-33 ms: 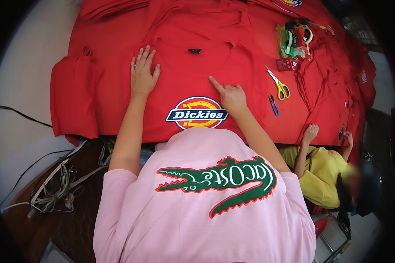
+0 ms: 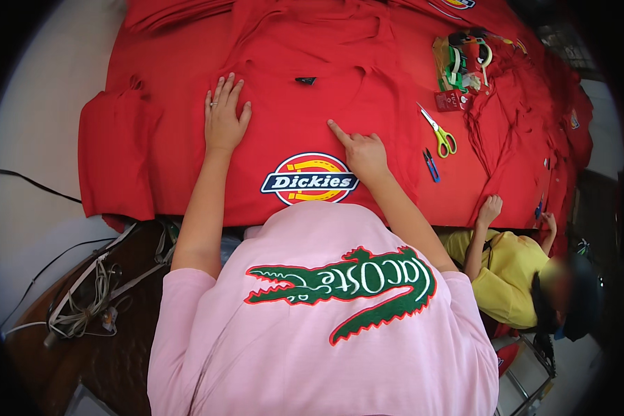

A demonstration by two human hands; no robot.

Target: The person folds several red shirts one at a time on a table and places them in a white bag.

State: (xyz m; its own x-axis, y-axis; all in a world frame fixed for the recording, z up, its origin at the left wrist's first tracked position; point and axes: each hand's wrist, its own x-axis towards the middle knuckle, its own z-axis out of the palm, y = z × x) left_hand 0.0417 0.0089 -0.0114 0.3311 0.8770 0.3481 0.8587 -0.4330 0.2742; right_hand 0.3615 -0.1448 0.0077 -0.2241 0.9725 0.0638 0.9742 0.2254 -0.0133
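A red T-shirt (image 2: 284, 125) lies spread on the table in front of me, its neckline away from me and a dark label inside the collar. On its chest is an oval badge print (image 2: 310, 179) in blue, yellow and white. My left hand (image 2: 224, 118) lies flat on the left part of the shirt, fingers stretched out and a ring on one. Just above the badge's right side, my right hand (image 2: 365, 154) rests with the index finger pointing out onto the fabric and the other fingers curled. I see nothing held in either hand.
To the right lie yellow-handled scissors (image 2: 439, 132), blue thread snips (image 2: 431, 166), a small red box (image 2: 451, 101) and green tape dispensers (image 2: 456, 66). A folded red garment (image 2: 116, 156) is at left. At right, a person in yellow (image 2: 509, 277) handles red fabric. Cables (image 2: 93, 298) hang lower left.
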